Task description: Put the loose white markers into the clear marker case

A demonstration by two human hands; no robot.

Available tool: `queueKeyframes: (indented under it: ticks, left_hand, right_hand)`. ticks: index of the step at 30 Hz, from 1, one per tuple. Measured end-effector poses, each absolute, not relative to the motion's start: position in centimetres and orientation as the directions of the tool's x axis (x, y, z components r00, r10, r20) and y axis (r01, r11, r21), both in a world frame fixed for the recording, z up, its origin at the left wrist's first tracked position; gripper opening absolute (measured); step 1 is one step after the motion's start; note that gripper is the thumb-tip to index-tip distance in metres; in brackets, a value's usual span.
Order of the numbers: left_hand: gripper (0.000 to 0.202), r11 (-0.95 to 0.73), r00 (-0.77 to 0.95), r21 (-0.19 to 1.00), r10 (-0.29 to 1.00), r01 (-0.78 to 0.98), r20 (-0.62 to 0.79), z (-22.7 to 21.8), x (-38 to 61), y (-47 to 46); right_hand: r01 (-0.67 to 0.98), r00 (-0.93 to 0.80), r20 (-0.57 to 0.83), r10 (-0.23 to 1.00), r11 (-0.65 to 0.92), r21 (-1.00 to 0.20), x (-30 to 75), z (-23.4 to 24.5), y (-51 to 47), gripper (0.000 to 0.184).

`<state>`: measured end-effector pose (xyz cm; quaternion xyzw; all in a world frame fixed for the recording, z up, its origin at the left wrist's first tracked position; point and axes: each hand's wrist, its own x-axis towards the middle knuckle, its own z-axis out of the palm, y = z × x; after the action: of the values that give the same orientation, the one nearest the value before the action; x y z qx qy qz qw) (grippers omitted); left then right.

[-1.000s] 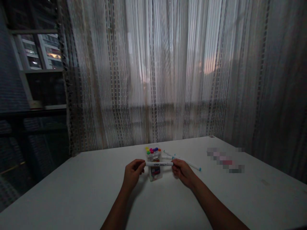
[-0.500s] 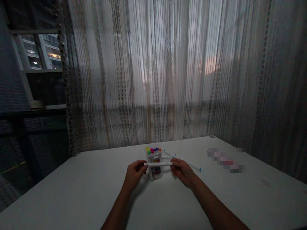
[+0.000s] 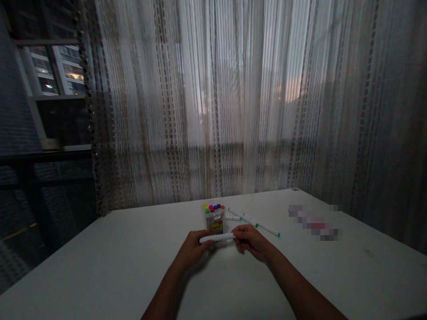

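- Across the background: a sheer, striped curtain (image 3: 227, 111), backlit by pale sky.
- Beneath it: a broad white table (image 3: 110, 262).
- From the lower right, the right hand (image 3: 250, 239): angles inward, pinches the right end of a white marker (image 3: 218, 238) between thumb and fingers.
- From the lower left, the left hand (image 3: 194, 248): turns inward, grips the left end, thumb on the near side.
- Just beyond the marker: a clear case (image 3: 214, 218) of bright-capped pens, partly hidden low down.
- Right of it: three loose markers (image 3: 269, 229), two aslant, one nearly crosswise.
- Between both hands, white marker: runs left to right, nearly level, with the right end slightly higher.
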<state>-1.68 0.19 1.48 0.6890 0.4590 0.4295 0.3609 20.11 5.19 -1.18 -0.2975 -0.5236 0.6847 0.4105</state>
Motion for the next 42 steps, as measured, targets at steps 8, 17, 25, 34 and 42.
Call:
queueKeyframes:
  ticks: [8,17,25,34,42]
  left_hand:
    - [0.023,-0.308,0.226,0.838,0.947,0.451,0.227,1.4,-1.5,0.1]
    - [0.024,-0.262,0.239,0.811,0.958,0.523,0.156,0.7,-2.0,0.8]
    - [0.021,-0.146,0.461,0.906,0.885,0.397,-0.060,-0.5,-0.8,0.5]
    - [0.037,-0.134,0.480,0.965,0.877,0.226,0.010,-1.0,-0.3,0.5]
    - [0.042,-0.089,0.423,0.967,0.906,0.239,-0.021,-1.7,-0.5,0.9]
  right_hand:
    - [-0.093,-0.545,0.014,0.838,-0.044,-0.995,19.9,-1.7,5.1,0.029]
    - [-0.197,-0.435,0.090,0.896,0.003,-0.980,19.7,-1.4,5.0,0.030]
    - [-0.322,-0.466,0.116,0.877,-0.047,-0.946,19.7,-0.7,4.8,0.031]
    - [-0.421,-0.499,0.109,0.860,-0.131,-0.898,19.7,-0.1,4.5,0.030]
    - [-0.345,-0.455,0.096,0.885,-0.076,-0.935,20.3,1.0,4.5,0.032]
